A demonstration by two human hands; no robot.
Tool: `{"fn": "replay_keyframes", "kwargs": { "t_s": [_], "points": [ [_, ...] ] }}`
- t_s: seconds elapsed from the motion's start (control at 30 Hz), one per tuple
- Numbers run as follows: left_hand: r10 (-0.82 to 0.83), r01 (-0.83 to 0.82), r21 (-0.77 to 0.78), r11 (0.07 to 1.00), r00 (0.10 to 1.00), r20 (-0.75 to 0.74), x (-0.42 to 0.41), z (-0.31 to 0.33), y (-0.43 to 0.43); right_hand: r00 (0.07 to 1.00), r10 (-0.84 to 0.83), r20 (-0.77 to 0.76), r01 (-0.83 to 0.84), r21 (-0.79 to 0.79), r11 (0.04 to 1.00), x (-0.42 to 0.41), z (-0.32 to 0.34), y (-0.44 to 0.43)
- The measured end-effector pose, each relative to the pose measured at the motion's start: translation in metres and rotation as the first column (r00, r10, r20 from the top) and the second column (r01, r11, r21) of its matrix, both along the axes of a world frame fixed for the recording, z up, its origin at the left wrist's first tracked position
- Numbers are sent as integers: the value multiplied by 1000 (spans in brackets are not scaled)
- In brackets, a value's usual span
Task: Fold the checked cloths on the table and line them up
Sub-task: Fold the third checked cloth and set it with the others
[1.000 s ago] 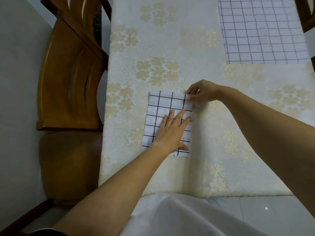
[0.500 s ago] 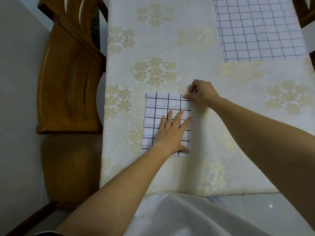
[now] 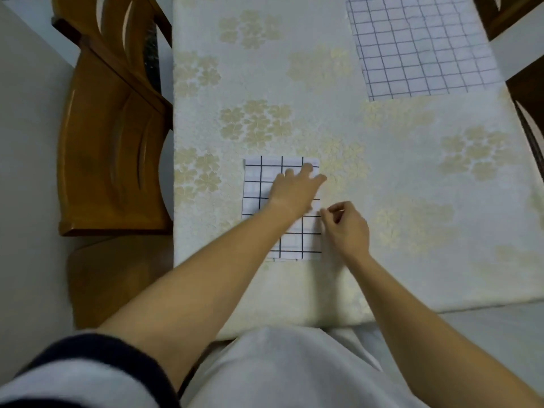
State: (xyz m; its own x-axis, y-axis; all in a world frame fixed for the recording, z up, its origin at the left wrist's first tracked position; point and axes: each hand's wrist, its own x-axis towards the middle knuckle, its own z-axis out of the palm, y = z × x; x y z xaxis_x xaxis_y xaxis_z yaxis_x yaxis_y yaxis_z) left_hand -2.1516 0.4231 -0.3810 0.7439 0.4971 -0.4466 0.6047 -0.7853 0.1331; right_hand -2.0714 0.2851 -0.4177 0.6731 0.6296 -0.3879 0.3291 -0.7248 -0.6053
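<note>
Left hand (image 3: 294, 191) on checked cloth (image 3: 254, 179)

text: none readable in view
folded cloth (image 3: 253, 188): black grid lines on white, no lettering or tag
far cloth (image 3: 424, 48): thin dark grid only
desk cover (image 3: 412, 178): pale flower pattern, no print
chair (image 3: 112, 148): plain wood, no mark
sleeve (image 3: 88, 375): no logo legible, blurred
</note>
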Motion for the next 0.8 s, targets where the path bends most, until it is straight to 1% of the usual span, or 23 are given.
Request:
{"fn": "replay_keyframes", "kwargs": {
  "t_s": [0.07, 0.17, 0.23, 0.3, 0.4, 0.47, 0.5, 0.57, 0.6, 0.63, 0.7, 0.77, 0.8],
  "points": [
    [-127, 126, 60, 990, 992, 11, 11, 3, 15, 998, 31, 50, -26, -99, 995, -8, -3, 0],
    [-336, 345, 118, 931, 938, -88, 25, 3, 29, 997, 53, 52, -41, -207, 977, -11, -3, 5],
    [-408, 429, 138, 893, 899, -156, 31, 4, 33, 995, 82, 48, -68, -241, 968, -9, -3, 8],
    [-461, 493, 166, 854, 865, -197, 35, 3, 34, 995, 77, 62, -61, -232, 971, -9, -2, 9],
    [-491, 521, 171, 836, 850, -191, 37, -1, 34, 992, 103, 73, -83, -231, 969, -15, -2, 9],
    [-480, 500, 144, 854, 863, -155, 36, 2, 37, 989, 143, 40, -130, -239, 962, -13, -1, 8],
    [-461, 477, 130, 869, 877, -138, 34, 5, 41, 989, 147, -9, -145, -216, 966, -8, 1, 9],
    [-386, 397, 98, 913, 916, -109, 27, 12, 54, 983, 144, -117, -161, -147, 976, 10, 8, 10],
    [-332, 338, 78, 938, 940, -82, 22, 14, 63, 977, 156, -143, -174, -124, 977, 21, 13, 11],
    [-264, 266, 50, 963, 964, -41, 16, 16, 72, 974, 175, -146, -192, -110, 975, 33, 17, 13],
    [-105, 105, -13, 994, 994, 43, 1, 16, 90, 976, 193, -98, -200, -74, 977, 56, 23, 22],
    [74, -63, -102, 993, 991, 107, -17, 11, 100, 988, 149, -38, -150, -16, 989, 78, 25, 38],
    [174, -151, -166, 975, 976, 135, -26, 7, 102, 991, 130, -24, -130, 9, 992, 87, 24, 46]
  ]
}}
